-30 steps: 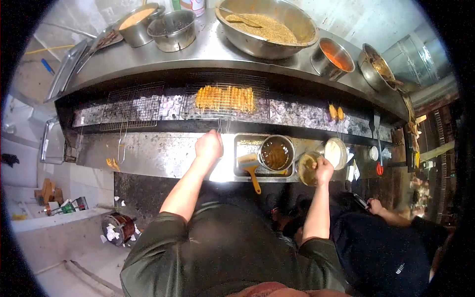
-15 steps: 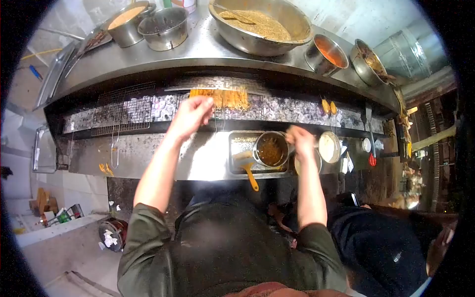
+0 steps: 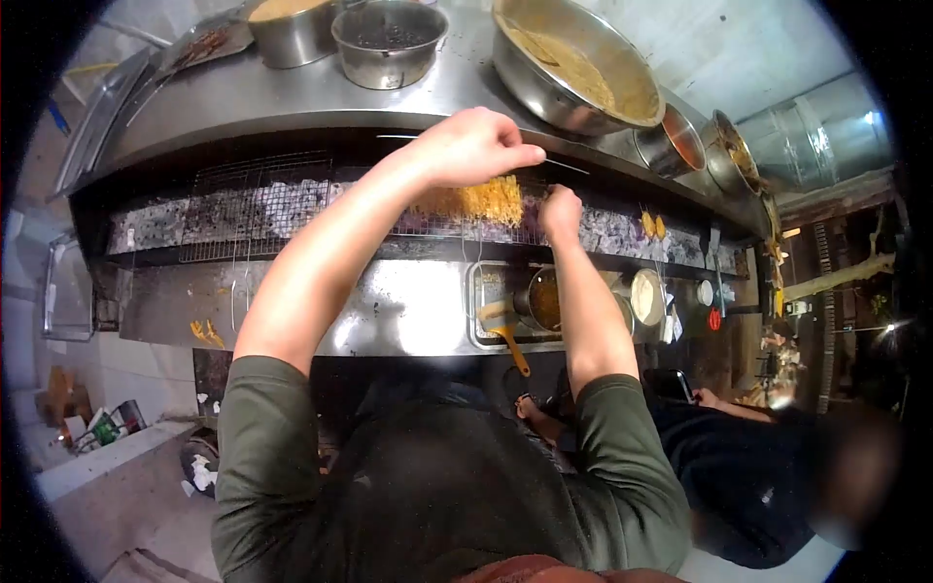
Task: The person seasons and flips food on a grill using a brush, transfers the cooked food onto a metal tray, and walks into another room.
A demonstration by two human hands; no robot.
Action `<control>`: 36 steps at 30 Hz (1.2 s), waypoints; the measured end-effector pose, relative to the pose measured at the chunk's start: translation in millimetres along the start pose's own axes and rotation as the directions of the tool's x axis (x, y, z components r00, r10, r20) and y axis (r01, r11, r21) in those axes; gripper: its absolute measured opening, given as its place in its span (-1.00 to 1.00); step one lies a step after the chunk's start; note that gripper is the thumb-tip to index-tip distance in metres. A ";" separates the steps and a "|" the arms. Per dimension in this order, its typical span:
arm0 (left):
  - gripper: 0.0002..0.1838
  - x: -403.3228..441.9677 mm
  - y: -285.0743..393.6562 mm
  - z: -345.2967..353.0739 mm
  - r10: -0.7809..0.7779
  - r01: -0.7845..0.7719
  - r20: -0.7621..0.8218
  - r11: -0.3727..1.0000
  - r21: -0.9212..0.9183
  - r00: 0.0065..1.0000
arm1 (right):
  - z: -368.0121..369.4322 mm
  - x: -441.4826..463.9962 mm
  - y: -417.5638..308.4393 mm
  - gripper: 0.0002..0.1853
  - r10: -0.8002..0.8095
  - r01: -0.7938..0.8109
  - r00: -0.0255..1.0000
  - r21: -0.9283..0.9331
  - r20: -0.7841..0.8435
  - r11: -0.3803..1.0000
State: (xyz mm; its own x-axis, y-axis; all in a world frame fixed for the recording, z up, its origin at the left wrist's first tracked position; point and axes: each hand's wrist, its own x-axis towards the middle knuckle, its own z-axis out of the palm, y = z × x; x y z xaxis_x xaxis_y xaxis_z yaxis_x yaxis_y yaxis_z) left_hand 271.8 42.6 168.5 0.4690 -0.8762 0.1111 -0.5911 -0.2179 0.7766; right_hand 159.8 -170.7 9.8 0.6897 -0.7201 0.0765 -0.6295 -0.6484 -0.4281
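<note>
Yellow food (image 3: 493, 202) over coals (image 3: 604, 220); mark (image 3: 768, 496) on dark shirt (image 3: 731, 476) illegible

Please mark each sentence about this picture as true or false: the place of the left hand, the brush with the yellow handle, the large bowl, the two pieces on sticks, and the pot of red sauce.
1. The left hand is above the grill. True.
2. The brush with the yellow handle is in the right hand. False: it rests on the tray, with its handle over the front edge.
3. The large bowl stands on the metal shelf behind the grill. True.
4. The two pieces on sticks are left of the yellow food. False: they are right of it.
5. The pot of red sauce is right of the large bowl. True.
</note>
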 end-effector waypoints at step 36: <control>-0.71 7.2 -1.6 13.3 -0.106 0.108 0.019 0.969 -0.222 0.994 | -47.3 -100.6 105.1 -0.72 -0.080 0.139 0.975 0.291 -0.208 0.947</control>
State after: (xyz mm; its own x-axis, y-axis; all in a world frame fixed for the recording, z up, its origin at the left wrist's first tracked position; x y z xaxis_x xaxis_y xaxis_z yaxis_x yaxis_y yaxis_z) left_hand 267.4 30.9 159.8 0.5162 -0.8563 0.0163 -0.3768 -0.2100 0.9022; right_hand 7.3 -178.2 -0.4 0.6483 -0.7016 0.2958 -0.3957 -0.6424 -0.6563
